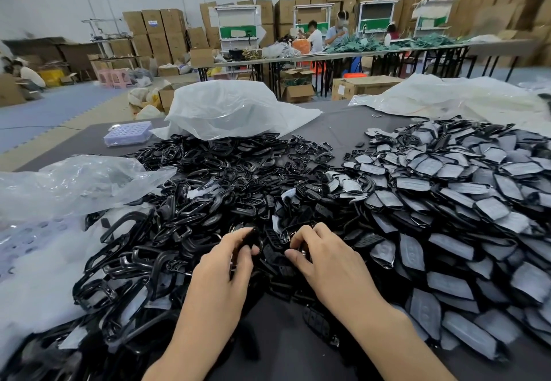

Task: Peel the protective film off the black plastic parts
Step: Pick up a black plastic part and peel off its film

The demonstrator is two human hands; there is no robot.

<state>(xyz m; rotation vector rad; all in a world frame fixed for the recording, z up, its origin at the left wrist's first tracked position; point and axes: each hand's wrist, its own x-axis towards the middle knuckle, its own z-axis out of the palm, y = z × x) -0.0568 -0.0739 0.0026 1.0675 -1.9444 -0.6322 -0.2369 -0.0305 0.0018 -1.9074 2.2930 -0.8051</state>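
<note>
Head camera looks down on your two hands, near the middle of a dark grey counter (343,124) heaped with black plastic parts. Your left hand (226,264) has its fingers (238,236) curled round a small black part (252,239), glossy and rounded, with the thumb against its near edge. Your right hand (325,258) sits just beside it at three o'clock. Its fingers (307,231) are bent and the thumb is tucked in, pinching a second part (302,250) that is mostly hidden. Whether film covers either piece cannot be made out.

From nine round to twelve o'clock of your hands lies a heap of frames (167,231): thin, shiny black loops, roughly D-shaped and tangled together. From one to four o'clock spreads a heap of covered parts (447,201), flat shield-shaped black pieces. Each has dull, pale grey film across its face, and they overlap like scales. Small black pads (272,242) with rows of holes lie between your hands.

A crinkled clear bag (74,183) lies at ten o'clock, partly over the frames. A cloudy white bag (226,109) stands puffed up at twelve o'clock, touching the far edge of the frames. A flatter white sheet (447,97) lies at one o'clock. A lilac tray (128,133) with round dimples rests at eleven o'clock, near the counter's far edge.
</note>
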